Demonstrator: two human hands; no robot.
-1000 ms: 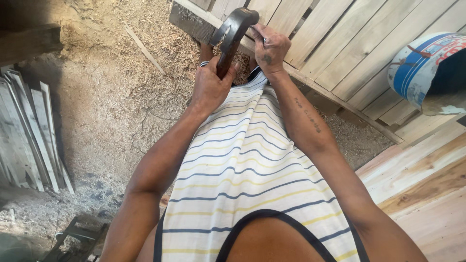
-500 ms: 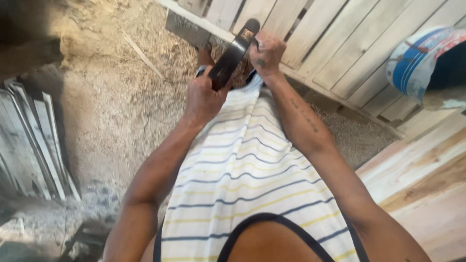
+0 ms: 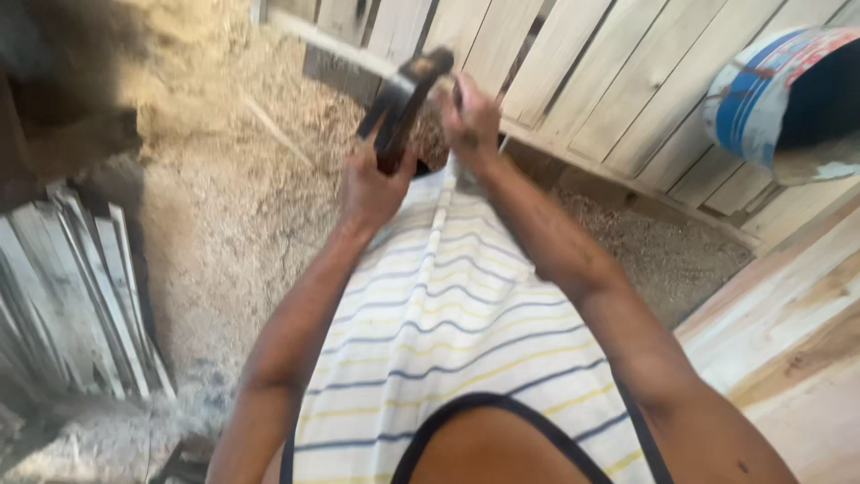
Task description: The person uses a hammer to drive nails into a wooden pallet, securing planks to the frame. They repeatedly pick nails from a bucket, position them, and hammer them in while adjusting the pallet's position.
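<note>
I log the colours as follows. The hammer (image 3: 403,103), upper centre of the frame, shows a dark, near-black head and a dark reddish-brown handle. The shirt (image 3: 448,332), lower centre, is cream-white with thin horizontal stripes alternating navy and yellow, and a navy band at the neckline. The slatted panel (image 3: 582,81), top right, is pale unpainted wood. The bucket (image 3: 788,99), far right, is white with blue and red bands. The sawdust-covered ground (image 3: 224,206), left of centre, reads tan-beige. The stacked boards (image 3: 81,296), left edge, are weathered grey.

Blue-white-red labelled bucket (image 3: 788,99), upper right.
</note>
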